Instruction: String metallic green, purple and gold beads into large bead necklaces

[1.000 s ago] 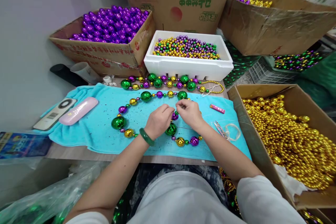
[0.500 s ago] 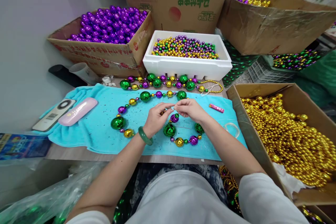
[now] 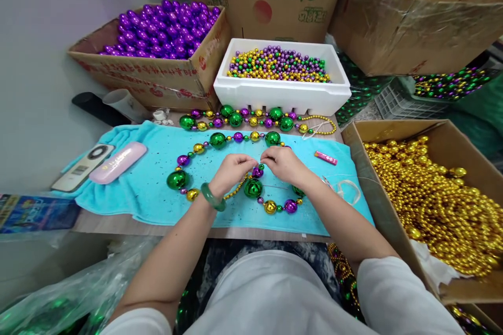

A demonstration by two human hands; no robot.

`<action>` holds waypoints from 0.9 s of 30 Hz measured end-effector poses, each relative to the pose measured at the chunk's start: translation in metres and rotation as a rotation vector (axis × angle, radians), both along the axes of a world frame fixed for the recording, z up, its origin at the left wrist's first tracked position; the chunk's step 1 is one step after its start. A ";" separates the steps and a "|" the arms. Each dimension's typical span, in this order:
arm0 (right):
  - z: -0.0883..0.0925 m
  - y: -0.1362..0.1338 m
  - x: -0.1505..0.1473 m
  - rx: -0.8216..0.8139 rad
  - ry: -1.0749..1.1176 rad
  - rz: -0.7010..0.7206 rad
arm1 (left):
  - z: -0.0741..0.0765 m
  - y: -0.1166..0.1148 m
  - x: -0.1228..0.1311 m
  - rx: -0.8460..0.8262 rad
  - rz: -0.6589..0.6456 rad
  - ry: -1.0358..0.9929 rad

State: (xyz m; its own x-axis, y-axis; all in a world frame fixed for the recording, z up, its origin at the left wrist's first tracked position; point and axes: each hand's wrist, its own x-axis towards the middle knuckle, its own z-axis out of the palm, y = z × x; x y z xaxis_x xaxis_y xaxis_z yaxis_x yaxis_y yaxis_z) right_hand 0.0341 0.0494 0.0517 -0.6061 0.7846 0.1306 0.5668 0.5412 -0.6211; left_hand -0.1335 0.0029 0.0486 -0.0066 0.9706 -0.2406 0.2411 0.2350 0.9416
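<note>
A bead necklace (image 3: 253,188) of large green, purple and gold beads lies in a curve on the turquoise towel (image 3: 153,188). My left hand (image 3: 232,172), with a green bangle (image 3: 212,198) above its wrist, pinches the necklace by its string end, near a small green bead. Below its fingers hangs a strand of small gold beads (image 3: 238,187). Facing it, my right hand (image 3: 283,163) is closed in a pinch on the same end, fingertips close to the left ones. The thin string between the fingertips is hard to make out.
Behind the towel lies a finished-looking strand (image 3: 236,119). A white foam box (image 3: 281,93) holds small mixed beads. Cardboard boxes hold purple balls (image 3: 165,31) and gold bead chains (image 3: 432,209). A pink case (image 3: 119,162), a pink-wrapped stick (image 3: 325,157) and white string (image 3: 348,191) lie on the towel.
My hands have shifted slightly; the fingertips now sit just above the small green bead. The gold small-bead strand now shows below my left hand. The camera view has tilted a little.
</note>
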 end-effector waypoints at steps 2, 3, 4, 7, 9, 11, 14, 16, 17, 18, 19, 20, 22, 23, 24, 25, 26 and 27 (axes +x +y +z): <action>0.004 -0.002 -0.001 0.049 -0.063 -0.020 | 0.000 0.001 -0.002 -0.119 0.002 -0.172; 0.006 -0.004 -0.002 0.078 -0.078 -0.042 | -0.001 0.001 -0.002 -0.154 0.008 -0.247; 0.007 -0.006 -0.004 0.107 -0.086 -0.064 | -0.001 0.002 -0.001 -0.181 0.020 -0.318; 0.006 -0.016 -0.010 0.200 -0.087 -0.110 | -0.004 0.002 0.002 -0.230 0.088 -0.502; 0.003 -0.026 -0.012 0.266 -0.100 -0.129 | -0.006 0.003 0.004 -0.231 0.132 -0.568; 0.000 -0.035 -0.013 0.308 -0.130 -0.130 | -0.007 0.004 0.004 -0.202 0.156 -0.566; -0.003 -0.039 -0.008 0.274 -0.120 -0.081 | -0.005 0.004 0.001 -0.057 0.140 -0.367; -0.005 -0.032 -0.004 0.206 0.000 -0.109 | -0.002 0.002 -0.003 0.120 0.078 -0.149; -0.006 -0.026 -0.002 0.151 0.098 -0.146 | 0.000 0.001 -0.005 0.226 0.037 -0.038; -0.007 -0.019 -0.002 0.070 0.210 -0.180 | 0.002 0.001 -0.007 0.336 -0.007 0.062; -0.008 -0.011 -0.002 -0.042 0.324 -0.192 | 0.004 0.000 -0.009 0.443 -0.052 0.145; -0.010 -0.003 -0.004 -0.186 0.426 -0.175 | 0.006 0.000 -0.010 0.543 -0.093 0.215; -0.013 0.010 -0.009 -0.511 0.560 -0.065 | 0.006 0.000 -0.011 0.694 -0.159 0.324; -0.015 0.015 -0.012 -0.657 0.589 0.005 | 0.006 0.001 -0.011 0.745 -0.177 0.367; -0.017 0.018 -0.014 -0.776 0.603 0.067 | 0.004 0.002 -0.012 0.785 -0.183 0.407; -0.018 0.021 -0.016 -0.864 0.610 0.116 | 0.001 0.003 -0.012 0.813 -0.176 0.446; -0.019 0.022 -0.018 -0.926 0.614 0.153 | -0.002 0.003 -0.013 0.829 -0.157 0.480; -0.019 0.024 -0.019 -0.969 0.616 0.177 | -0.006 0.004 -0.014 0.833 -0.134 0.507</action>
